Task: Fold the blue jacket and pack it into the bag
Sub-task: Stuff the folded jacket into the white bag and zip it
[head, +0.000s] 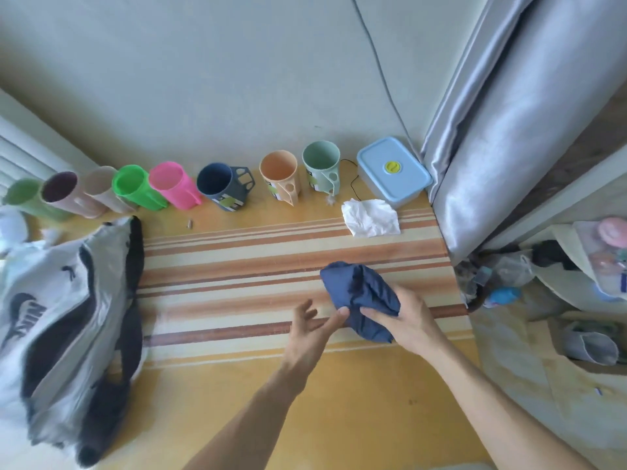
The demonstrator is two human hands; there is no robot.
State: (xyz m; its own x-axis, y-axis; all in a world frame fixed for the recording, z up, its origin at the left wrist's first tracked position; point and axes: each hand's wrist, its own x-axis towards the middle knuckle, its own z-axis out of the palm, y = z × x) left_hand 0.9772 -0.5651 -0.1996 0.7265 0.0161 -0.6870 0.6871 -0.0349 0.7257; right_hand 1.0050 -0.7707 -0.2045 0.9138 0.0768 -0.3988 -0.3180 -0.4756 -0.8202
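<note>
Bag [64, 320], grey and black, lies slumped at the surface's [237, 395] left edge, its mouth seemingly unzipped, though blur hides it. Well apart to the right, the blue jacket [359, 293] is already a tight bundle. The right hand [407, 320] has its grip clamped on it; the left hand [312, 330], fingers spread, touches its lower edge. Folding looks done; packing remains.

Blue jacket [359, 296] bunched into a compact dark bundle, held above the striped surface, grey-and-black bag [68, 320] slumped open far left
</note>
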